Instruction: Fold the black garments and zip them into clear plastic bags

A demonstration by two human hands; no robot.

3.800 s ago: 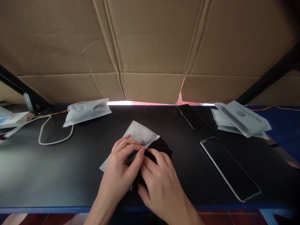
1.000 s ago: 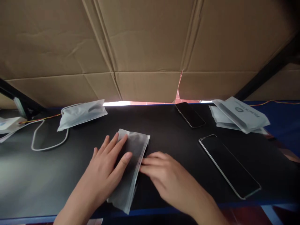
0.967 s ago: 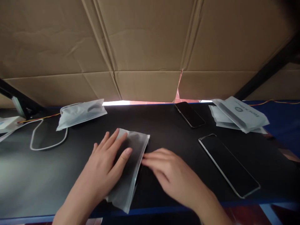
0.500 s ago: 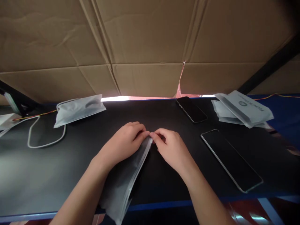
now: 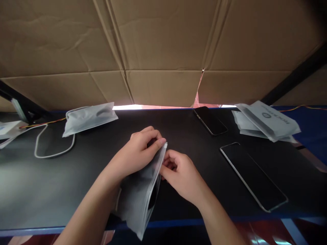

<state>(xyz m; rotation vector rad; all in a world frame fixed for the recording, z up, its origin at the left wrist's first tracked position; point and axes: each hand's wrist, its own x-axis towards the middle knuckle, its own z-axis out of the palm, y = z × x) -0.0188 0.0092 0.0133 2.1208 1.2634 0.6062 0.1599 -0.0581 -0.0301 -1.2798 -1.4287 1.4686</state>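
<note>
A frosted plastic zip bag (image 5: 136, 197) lies slanted near the front of the black table, its lower end reaching past the front edge. My left hand (image 5: 144, 148) pinches the top corner of the bag between thumb and fingers. On the bag's right side, my right hand (image 5: 178, 170) has its thumb and curled fingers on the zip edge, below the left hand. The bag's mouth gapes along its lower part, with darkness inside. What the bag holds cannot be made out. Some fingertips of my right hand are hidden behind the edge.
Right of my hands lie a smartphone (image 5: 211, 120) and a larger one with a clear rim (image 5: 254, 177). Several frosted bags (image 5: 272, 120) are piled at back right. Another filled bag (image 5: 90, 118) rests on a white cable (image 5: 53, 156). Cardboard (image 5: 163, 41) hangs behind the table (image 5: 84, 163).
My right hand has slid down along the zip edge, away from my left hand. The bag's mouth has parted wider. My left hand keeps its hold on the corner.
</note>
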